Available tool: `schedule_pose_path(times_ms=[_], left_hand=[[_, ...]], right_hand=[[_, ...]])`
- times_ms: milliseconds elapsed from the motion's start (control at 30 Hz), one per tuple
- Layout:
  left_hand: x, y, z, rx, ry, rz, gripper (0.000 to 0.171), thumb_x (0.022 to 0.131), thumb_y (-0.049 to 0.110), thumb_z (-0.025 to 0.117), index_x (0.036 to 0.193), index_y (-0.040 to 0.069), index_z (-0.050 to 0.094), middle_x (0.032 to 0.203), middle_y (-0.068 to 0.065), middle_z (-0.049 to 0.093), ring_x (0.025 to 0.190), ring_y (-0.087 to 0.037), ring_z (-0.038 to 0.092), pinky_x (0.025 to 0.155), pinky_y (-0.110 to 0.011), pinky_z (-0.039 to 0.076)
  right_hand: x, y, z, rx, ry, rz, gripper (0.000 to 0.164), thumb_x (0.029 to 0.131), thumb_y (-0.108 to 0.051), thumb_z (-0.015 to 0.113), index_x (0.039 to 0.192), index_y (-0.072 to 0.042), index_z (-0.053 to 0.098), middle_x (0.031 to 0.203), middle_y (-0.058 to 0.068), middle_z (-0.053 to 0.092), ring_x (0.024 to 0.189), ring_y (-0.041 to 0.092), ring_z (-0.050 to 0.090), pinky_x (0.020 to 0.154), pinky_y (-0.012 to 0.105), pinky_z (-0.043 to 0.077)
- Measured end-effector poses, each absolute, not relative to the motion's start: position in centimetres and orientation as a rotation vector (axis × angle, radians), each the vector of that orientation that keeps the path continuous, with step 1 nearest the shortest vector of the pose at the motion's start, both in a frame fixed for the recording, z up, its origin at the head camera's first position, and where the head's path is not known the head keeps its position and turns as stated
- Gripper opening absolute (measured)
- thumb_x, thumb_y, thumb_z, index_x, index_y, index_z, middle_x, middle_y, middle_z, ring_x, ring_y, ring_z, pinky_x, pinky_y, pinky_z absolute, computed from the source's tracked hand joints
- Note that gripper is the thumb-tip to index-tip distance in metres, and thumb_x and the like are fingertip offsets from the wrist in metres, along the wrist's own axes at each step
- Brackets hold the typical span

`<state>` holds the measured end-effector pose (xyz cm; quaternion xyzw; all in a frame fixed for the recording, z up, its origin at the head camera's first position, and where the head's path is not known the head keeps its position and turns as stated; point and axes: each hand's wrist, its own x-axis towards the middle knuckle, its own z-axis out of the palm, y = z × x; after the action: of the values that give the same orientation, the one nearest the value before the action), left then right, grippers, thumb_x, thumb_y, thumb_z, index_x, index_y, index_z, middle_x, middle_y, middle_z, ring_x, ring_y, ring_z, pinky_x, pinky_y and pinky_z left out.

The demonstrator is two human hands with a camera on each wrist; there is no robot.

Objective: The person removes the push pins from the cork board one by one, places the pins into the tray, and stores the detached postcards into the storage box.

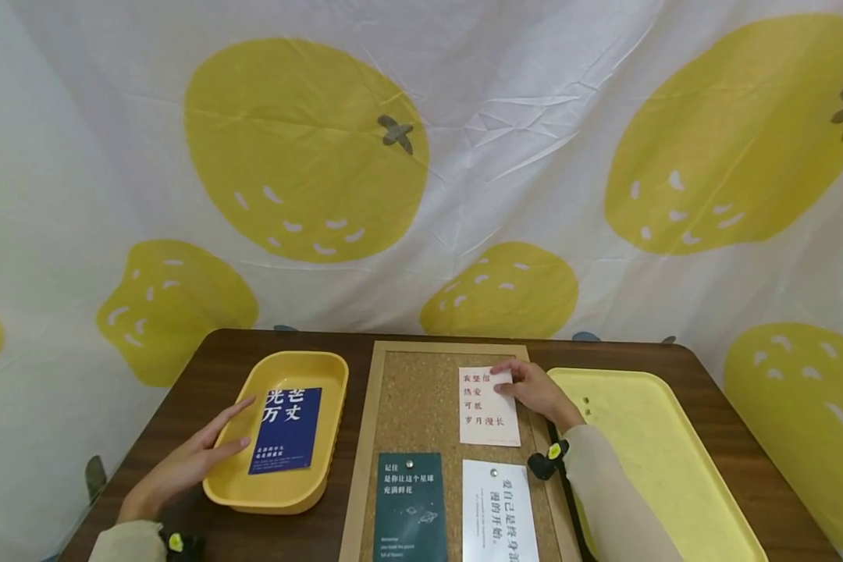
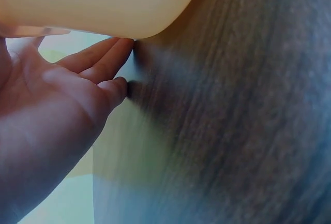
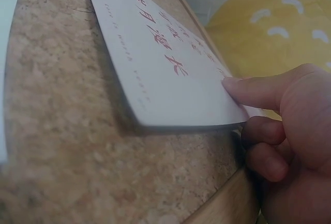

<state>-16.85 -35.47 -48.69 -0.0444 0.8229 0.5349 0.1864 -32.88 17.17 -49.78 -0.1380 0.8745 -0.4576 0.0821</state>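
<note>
My right hand (image 1: 537, 392) pinches the right edge of a white card (image 1: 481, 429) with red writing, thumb on its printed face. In the right wrist view the card's near edge (image 3: 176, 127) stands slightly off the cork board (image 3: 57, 105). My left hand (image 1: 186, 464) rests at the left side of a yellow-orange plastic basket (image 1: 316, 363), fingers extended. Seen from the left wrist, several fingertips (image 2: 121, 53) reach below the basket's side, by the wooden table. A dark blue card (image 1: 288, 433) with white writing lies in the basket.
On the wood-framed board (image 1: 414, 398), a green card (image 1: 409, 515) and a white card with dark writing (image 1: 499, 523) each bear a round pin near the top. A pale yellow tray (image 1: 646, 445) lies to the right. A lemon-patterned cloth (image 1: 478, 179) hangs behind the table.
</note>
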Motion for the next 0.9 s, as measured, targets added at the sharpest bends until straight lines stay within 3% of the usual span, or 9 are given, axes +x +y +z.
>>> schedule_pose_path(times_ms=[167, 500, 900], left_hand=[[-16.73, -35.38, -48.75, -0.130, 2.309, 1.520, 0.071, 0.091, 0.039, 0.056, 0.149, 0.033, 0.015, 0.156, -0.013, -0.005, 0.140, -0.042, 0.002, 0.107, -0.063, 0.016], [-16.66, -35.19, -48.89, -0.096, 2.287, 1.577, 0.070, 0.092, 0.036, 0.056, 0.149, 0.034, 0.016, 0.156, -0.012, -0.003, 0.137, -0.036, 0.013, 0.106, -0.058, 0.026], [-16.63, -35.48, -48.98, -0.044, 2.304, 1.585, 0.069, 0.093, 0.034, 0.055, 0.149, 0.035, 0.015, 0.157, -0.010, -0.003, 0.140, -0.036, 0.005, 0.107, -0.062, 0.019]], right_hand=[[-32.65, 17.11, -49.64, -0.401, 2.633, -1.345, 0.025, 0.085, -0.010, 0.067, 0.110, -0.009, 0.066, 0.107, 0.010, 0.063, 0.088, 0.021, 0.051, 0.076, 0.030, 0.041], [-32.42, 17.30, -49.60, -0.361, 2.625, -1.363, 0.024, 0.085, -0.014, 0.068, 0.109, -0.013, 0.067, 0.114, 0.007, 0.063, 0.094, 0.021, 0.054, 0.080, 0.031, 0.043], [-32.34, 17.41, -49.19, -0.275, 2.547, -1.478, 0.028, 0.086, -0.019, 0.067, 0.114, -0.013, 0.066, 0.114, 0.006, 0.065, 0.097, 0.019, 0.056, 0.083, 0.031, 0.042]])
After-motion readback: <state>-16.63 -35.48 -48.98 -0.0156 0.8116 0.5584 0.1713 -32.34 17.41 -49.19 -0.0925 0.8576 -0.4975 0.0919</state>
